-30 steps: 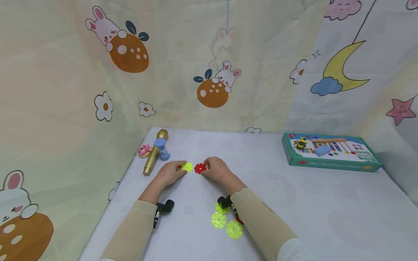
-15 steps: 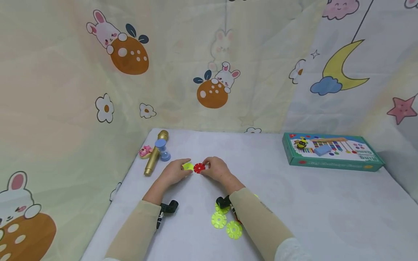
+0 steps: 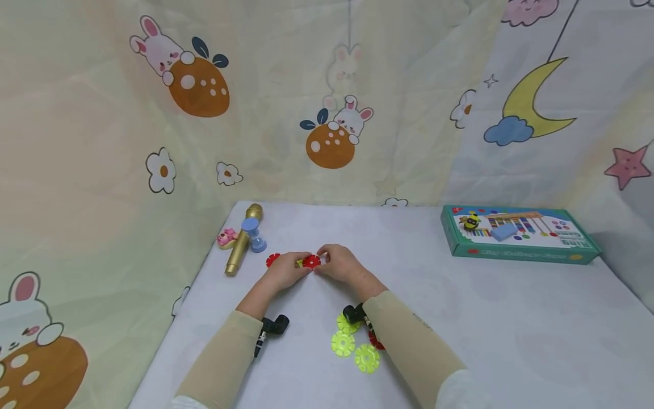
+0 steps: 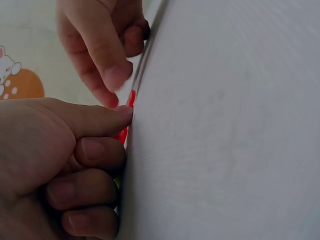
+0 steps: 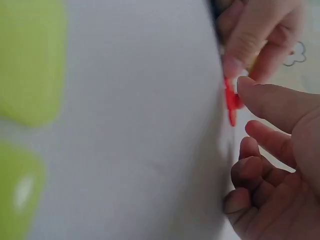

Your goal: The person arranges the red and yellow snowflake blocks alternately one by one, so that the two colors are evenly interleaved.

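Red disc (image 3: 311, 261) sits pinched in the left fingers (image 4: 102, 151), right fingers (image 5: 275, 142) parted just beside it.

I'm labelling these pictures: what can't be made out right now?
Head: red notched plastic disc, partly covered by right beige fabric sleeve.
Head: yellow-green plastic piece, mostly hidden by left hand.
Right wrist: two yellow-green plastic discs, blurred, cut off by picture edges.
Head: fine print on green cardboard box, too small to read.
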Motion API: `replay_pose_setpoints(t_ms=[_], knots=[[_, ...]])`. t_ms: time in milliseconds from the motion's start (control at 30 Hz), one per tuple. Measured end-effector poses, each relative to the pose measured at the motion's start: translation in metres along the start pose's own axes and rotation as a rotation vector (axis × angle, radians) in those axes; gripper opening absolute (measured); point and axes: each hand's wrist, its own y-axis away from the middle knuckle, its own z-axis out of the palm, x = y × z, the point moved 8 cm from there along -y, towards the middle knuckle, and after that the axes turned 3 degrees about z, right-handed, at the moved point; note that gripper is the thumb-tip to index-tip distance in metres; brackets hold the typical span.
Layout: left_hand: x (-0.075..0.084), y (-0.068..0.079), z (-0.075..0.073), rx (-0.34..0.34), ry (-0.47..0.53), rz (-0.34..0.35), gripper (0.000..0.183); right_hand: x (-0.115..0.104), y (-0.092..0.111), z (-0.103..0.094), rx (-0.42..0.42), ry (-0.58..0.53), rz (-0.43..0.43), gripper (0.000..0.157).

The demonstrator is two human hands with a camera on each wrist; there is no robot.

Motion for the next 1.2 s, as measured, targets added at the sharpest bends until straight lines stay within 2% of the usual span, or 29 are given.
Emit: replay_pose_setpoints(t_ms=[167, 333, 533, 700, 800, 1000, 1200], knots=[[-0.002, 0.002, -0.002, -0.004, -0.012, 0.005, 0.050, -0.002, 0.025, -0.015, -0.067, -0.077, -0.015, 0.041], [-0.005, 0.006, -0.007, 0.003, -0.004, -0.032, 0.049, 0.004, 0.054, -0.026, -0.123, -0.097, -0.054, 0.037], [-0.006, 0.007, -0.010, 0.006, 0.000, -0.017, 0.048, 0.024, 0.090, -0.017, -0.210, -0.163, -0.062, 0.034], [-0.007, 0.004, -0.009, 0.011, 0.007, -0.012, 0.047, 0.033, 0.115, -0.006, -0.226, -0.133, -0.138, 0.039], [-0.005, 0.003, -0.009, 0.011, 0.006, -0.018, 0.047, 0.033, 0.121, -0.003, -0.206, -0.060, -0.156, 0.042], [-0.001, 0.003, -0.008, 0.008, 0.012, -0.016, 0.048, 0.030, 0.122, 0.000, -0.196, 0.021, -0.097, 0.041], [0.000, 0.004, -0.003, -0.003, 0.009, -0.012, 0.047, 0.027, 0.127, 0.001, -0.214, 0.083, -0.076, 0.041]])
